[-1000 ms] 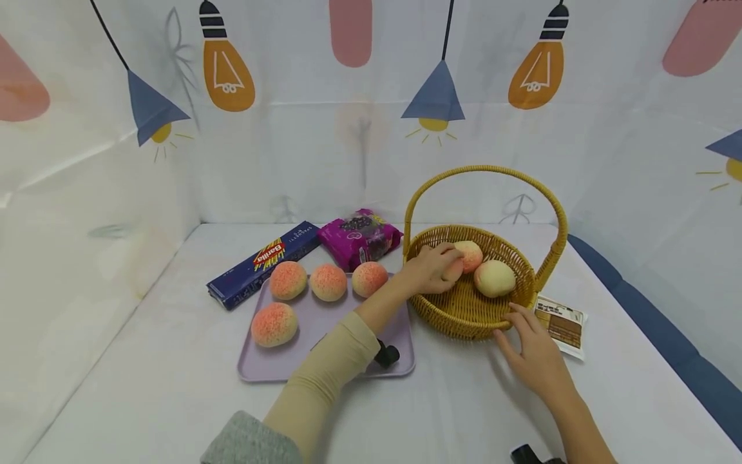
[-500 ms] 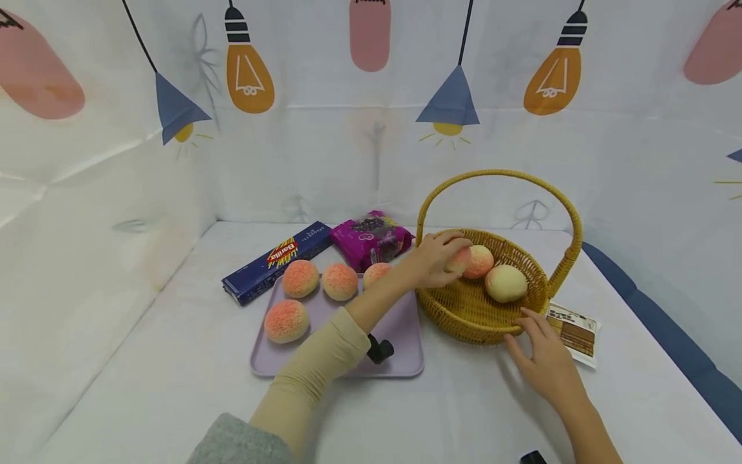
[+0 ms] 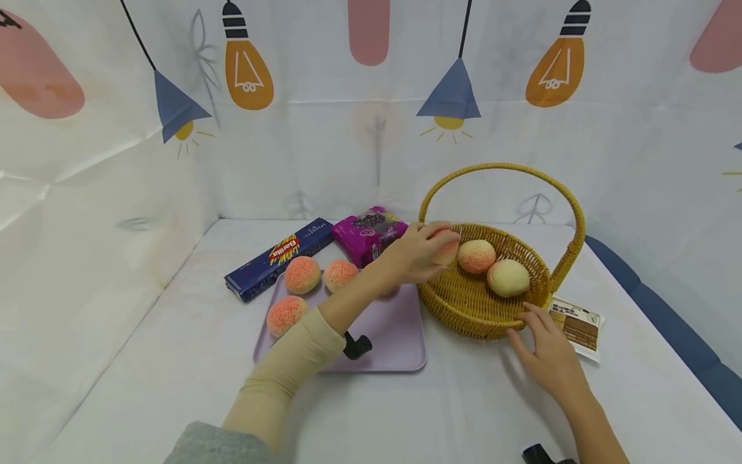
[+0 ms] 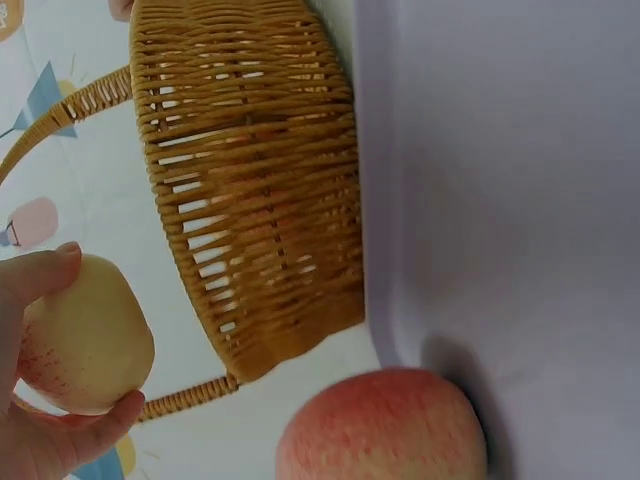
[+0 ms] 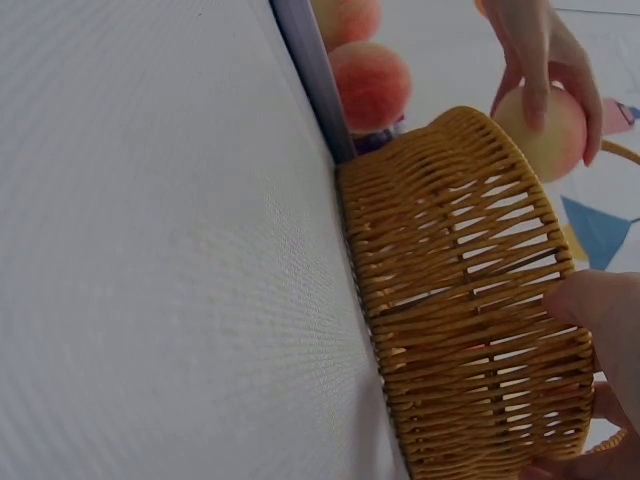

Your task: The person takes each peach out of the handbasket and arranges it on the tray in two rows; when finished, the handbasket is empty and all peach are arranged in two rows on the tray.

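Observation:
My left hand (image 3: 413, 256) grips a pale peach with a pink blush (image 4: 95, 335), raised above the left rim of the wicker basket (image 3: 464, 308). My right hand (image 3: 547, 354) holds the basket's front right rim, its thumb (image 5: 580, 300) against the wickerwork in the right wrist view. Two peaches lie inside: a pinkish one (image 3: 476, 256) and a paler one (image 3: 508, 278). Left of the basket, a lilac tray (image 3: 397, 338) bears more peaches, among them one at the back left (image 3: 302, 275) and one in front (image 3: 286, 316). My left arm hides part of the tray.
Behind the tray lie a blue Barilla spaghetti box (image 3: 278, 260) and a purple packet (image 3: 366, 233). A small white and brown packet (image 3: 576, 327) sits to the right of the basket, whose tall handle (image 3: 501, 166) arches over it. A printed curtain hangs behind the table.
My left hand has moved up and left with its peach, from among the peaches in the basket to above the left rim. The right hand stays on the basket.

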Demonstrator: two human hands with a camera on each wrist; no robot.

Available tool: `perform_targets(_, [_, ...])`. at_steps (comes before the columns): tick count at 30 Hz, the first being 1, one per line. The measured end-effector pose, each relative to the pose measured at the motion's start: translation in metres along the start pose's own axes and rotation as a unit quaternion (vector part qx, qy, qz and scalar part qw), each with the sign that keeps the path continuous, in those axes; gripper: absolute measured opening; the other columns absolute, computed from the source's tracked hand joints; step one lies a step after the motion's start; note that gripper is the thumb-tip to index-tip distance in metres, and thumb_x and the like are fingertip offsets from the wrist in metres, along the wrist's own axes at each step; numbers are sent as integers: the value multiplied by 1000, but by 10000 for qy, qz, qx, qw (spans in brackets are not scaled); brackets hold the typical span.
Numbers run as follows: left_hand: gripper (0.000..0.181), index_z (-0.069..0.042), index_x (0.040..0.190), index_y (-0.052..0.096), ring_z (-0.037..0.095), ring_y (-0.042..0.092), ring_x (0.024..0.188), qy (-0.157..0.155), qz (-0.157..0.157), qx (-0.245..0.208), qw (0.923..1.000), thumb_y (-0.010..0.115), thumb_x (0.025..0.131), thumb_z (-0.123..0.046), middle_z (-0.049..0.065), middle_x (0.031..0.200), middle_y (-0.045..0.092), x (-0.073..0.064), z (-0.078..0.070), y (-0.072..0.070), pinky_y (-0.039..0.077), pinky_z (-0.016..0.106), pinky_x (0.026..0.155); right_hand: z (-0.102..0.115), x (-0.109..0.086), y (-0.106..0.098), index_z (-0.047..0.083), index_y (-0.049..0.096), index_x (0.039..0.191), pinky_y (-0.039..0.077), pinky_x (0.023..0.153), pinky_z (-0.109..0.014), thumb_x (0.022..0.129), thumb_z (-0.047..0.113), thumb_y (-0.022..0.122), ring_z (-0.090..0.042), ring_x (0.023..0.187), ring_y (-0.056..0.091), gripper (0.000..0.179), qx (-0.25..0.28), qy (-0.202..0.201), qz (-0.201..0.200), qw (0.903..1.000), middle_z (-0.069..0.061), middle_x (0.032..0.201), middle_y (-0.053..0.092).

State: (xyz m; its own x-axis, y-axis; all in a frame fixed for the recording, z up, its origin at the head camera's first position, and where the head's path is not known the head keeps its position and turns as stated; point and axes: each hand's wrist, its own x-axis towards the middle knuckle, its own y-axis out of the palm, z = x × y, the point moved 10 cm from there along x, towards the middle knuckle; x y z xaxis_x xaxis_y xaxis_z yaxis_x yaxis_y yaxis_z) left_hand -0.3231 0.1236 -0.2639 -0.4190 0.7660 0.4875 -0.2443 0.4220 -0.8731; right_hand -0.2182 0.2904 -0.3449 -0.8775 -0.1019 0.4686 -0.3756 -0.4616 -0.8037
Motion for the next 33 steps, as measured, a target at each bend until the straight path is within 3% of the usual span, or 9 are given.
perform_targets(5, [51, -20, 127, 48, 28, 41, 117, -306, 233, -205, 9990, 67, 81, -31, 7, 134, 41, -24, 14, -7, 33, 38, 97, 1, 1, 0, -2, 56, 105, 35, 86, -58, 85, 17, 62, -45, 111, 43, 28, 18, 25, 58, 10000, -22, 124, 46])
perform_targets(9, [50, -18, 125, 50, 29, 43, 116, -264, 145, -479, 9984, 69, 80, -29, 9, 132, 42, -43, 23, -18, 31, 38, 99, 0, 2, 0, -2, 56, 105, 35, 85, -58, 86, 17, 62, -46, 111, 43, 28, 51, 54, 87, 9999, -23, 124, 46])
perform_targets(15, [50, -12, 121, 53, 30, 43, 116, 109, -351, -837, 9958, 73, 75, -22, 14, 128, 46, -75, 28, -44, 33, 39, 98, -2, 3, 4, -3, 55, 108, 34, 86, -59, 88, 20, 59, -46, 112, 41, 30, 80, 125, 189, 9997, -23, 126, 44])
perform_targets(19, [51, -8, 116, 56, 32, 47, 111, 564, -900, -818, 9910, 77, 70, -15, 19, 121, 51, -95, 25, -64, 36, 39, 96, -3, 2, 6, -3, 54, 108, 34, 85, -59, 89, 21, 58, -46, 111, 41, 31, 114, 134, 224, 9996, -24, 126, 44])
perform_targets(23, [55, -5, 112, 56, 34, 50, 106, 722, -1243, -807, 9863, 80, 63, -10, 22, 115, 52, -115, 28, -76, 41, 41, 91, -3, 1, 5, -3, 53, 108, 33, 85, -60, 89, 22, 58, -47, 111, 41, 32, 116, 134, 223, 9996, -24, 126, 44])
perform_targets(30, [54, -7, 119, 55, 32, 46, 113, 353, -759, -729, 9938, 77, 70, -17, 18, 123, 48, -151, 39, -70, 39, 43, 93, -4, 0, 4, -4, 53, 107, 33, 86, -60, 89, 20, 58, -47, 111, 41, 30, 122, 94, 160, 9998, -25, 124, 44])
perform_targets(33, [57, -6, 120, 54, 30, 45, 115, 388, -622, -813, 9940, 78, 70, -17, 16, 124, 47, -163, 38, -69, 39, 42, 94, -4, 0, 6, -3, 53, 107, 33, 86, -60, 89, 20, 58, -47, 111, 41, 30, 126, 95, 167, 9997, -25, 124, 44])
